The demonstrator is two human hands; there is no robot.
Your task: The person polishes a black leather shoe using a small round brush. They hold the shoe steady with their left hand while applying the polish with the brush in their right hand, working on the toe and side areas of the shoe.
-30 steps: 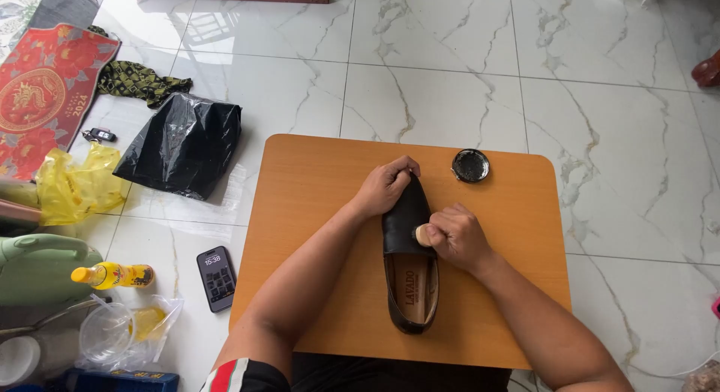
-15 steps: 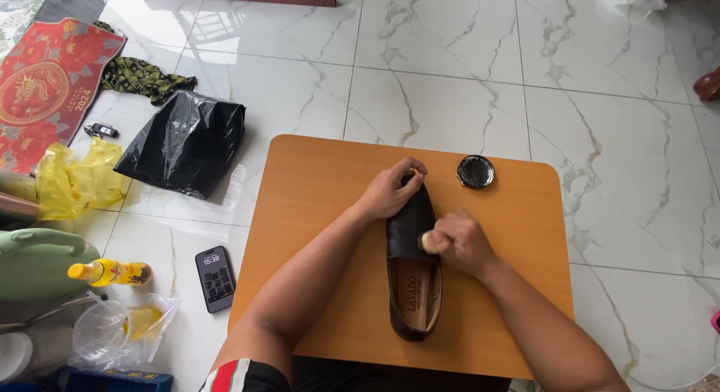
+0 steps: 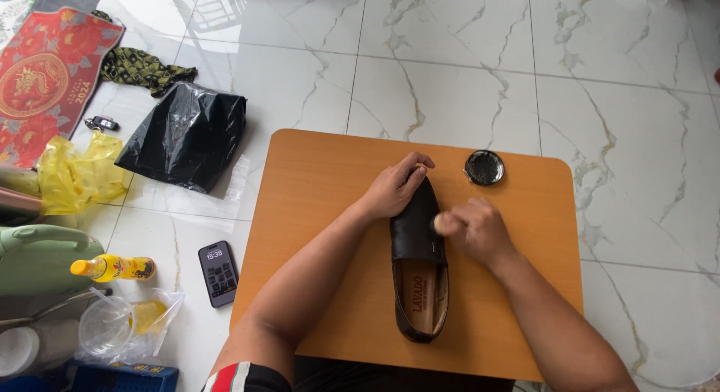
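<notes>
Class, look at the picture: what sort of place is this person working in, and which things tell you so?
Probably a home floor: white marble-look tiles, a low wooden table and household clutter such as a phone and plastic bags.

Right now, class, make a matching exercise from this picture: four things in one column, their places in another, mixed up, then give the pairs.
Things:
1. black shoe
2. round tin
3. phone
4. black bag

Places:
A. floor, just left of the table
B. table's far right part
C. under both hands
D. floor, beyond the table's left corner

Pairs: 1-C, 2-B, 3-A, 4-D
</notes>
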